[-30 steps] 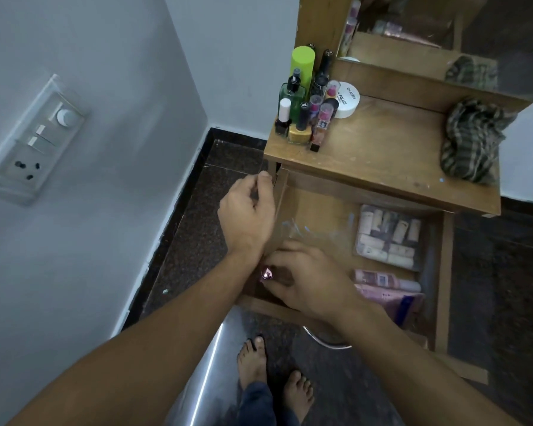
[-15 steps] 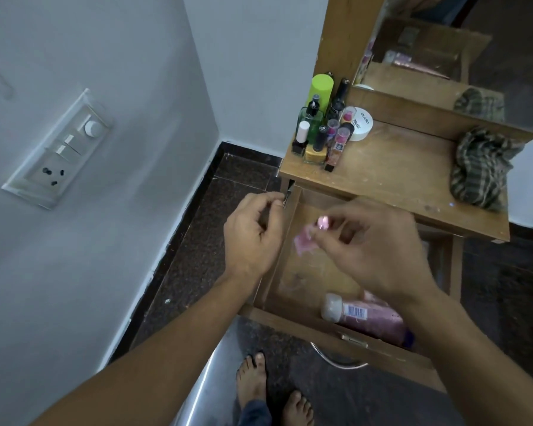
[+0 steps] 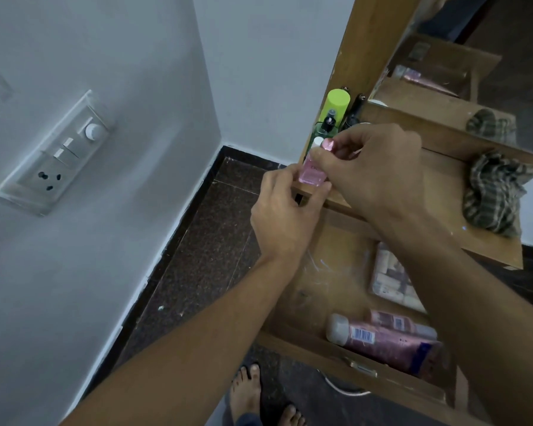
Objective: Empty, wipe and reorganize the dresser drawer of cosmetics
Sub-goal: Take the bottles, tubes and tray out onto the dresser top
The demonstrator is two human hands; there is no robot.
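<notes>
A small pink perfume bottle (image 3: 313, 170) with a shiny pink cap stands at the front left corner of the dresser top (image 3: 437, 182). My right hand (image 3: 379, 170) pinches it near the cap. My left hand (image 3: 285, 210) touches its lower side with curled fingers. Behind it stand several cosmetics, among them a lime-green capped can (image 3: 337, 103) and a green spray bottle (image 3: 323, 130). Below, the wooden drawer (image 3: 330, 348) is pulled out. It holds pink tubes (image 3: 382, 336) and a clear pack of small bottles (image 3: 391, 278).
A checked cloth (image 3: 496, 192) lies bunched on the right of the dresser top. A mirror (image 3: 462, 66) rises behind it. A switchboard (image 3: 56, 152) sits on the grey wall at left. My bare feet (image 3: 259, 395) stand on the dark floor under the drawer front.
My right hand lifted the pink bottle out of the drawer and carried it up to the dresser top's front left corner. My left hand rose from the drawer's edge to meet it.
</notes>
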